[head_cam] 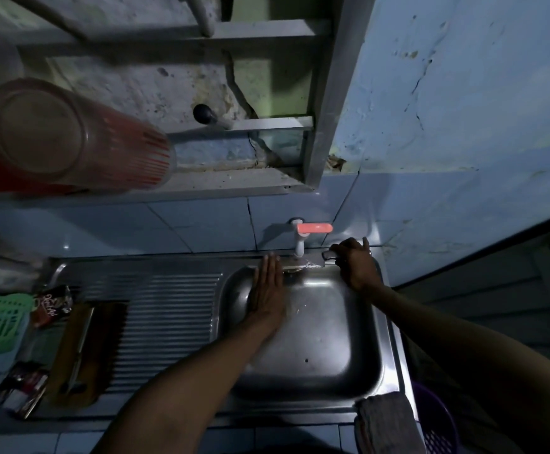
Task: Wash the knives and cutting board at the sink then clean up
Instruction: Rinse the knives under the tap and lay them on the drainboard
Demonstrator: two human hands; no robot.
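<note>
Two hands over one sink (376,348): left hand (267,290) flat, released; right hand (353,263) grasping one knife (306,264) under tap (301,235); one cutting board (85,348) on drainer, second knife (82,347) atop.

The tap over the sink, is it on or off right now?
On, apparently: splashing water shows below the tap, where the right hand holds a knife.
</note>
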